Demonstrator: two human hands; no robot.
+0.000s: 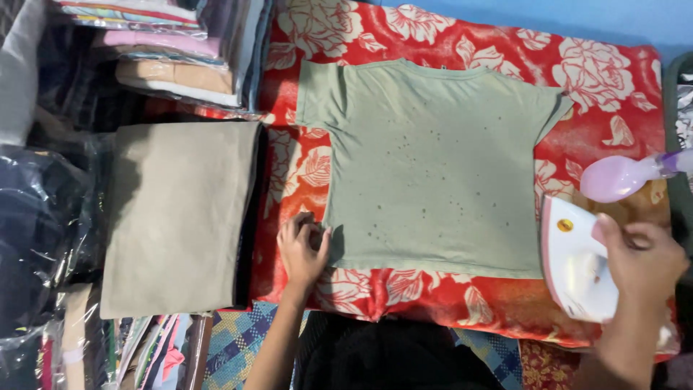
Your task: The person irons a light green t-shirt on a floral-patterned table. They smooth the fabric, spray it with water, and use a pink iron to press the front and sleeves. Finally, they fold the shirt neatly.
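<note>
1. Left hand (pixel 303 249) flat, fingers spread, pressing shirt (pixel 433 166) hem corner; gripping nothing.
2. Right hand (pixel 639 263) clenched around iron (pixel 574 267) handle; iron just right of shirt, on red floral cloth (pixel 505 43).
3. Lilac spray bottle (pixel 621 177) just above right hand.
4. Folded beige cloth (pixel 180 217) left of left hand; stacked clothes (pixel 166 50) beyond.

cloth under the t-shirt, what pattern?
Red cloth with large white and pink roses, clearest in the head view around the green t-shirt.
</note>
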